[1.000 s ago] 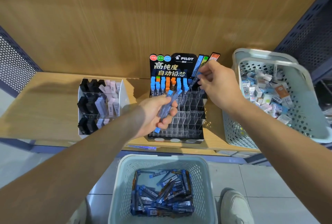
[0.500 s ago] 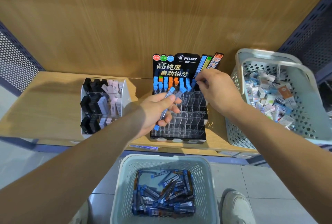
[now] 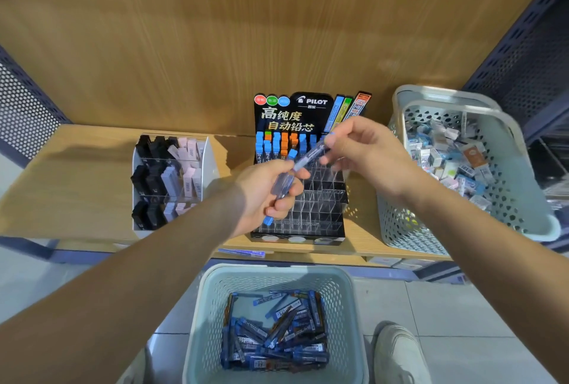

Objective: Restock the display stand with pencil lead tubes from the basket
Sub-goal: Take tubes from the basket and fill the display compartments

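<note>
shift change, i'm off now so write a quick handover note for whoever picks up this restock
Left hand grips a bundle of clear blue-capped lead tubes. Right hand pinches a single tube beside it, over the black display stand with clear slots.
Done: back rows hold blue- and orange-capped tubes.
Left: front slots empty; many loose tubes lie in the pale perforated plastic basket on the floor.

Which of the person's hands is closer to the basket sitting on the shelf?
Right. The right hand, pinching a tube, is just left of the shelf basket; the left hand, gripping more tubes, is farther left, in front of the display stand.
</note>
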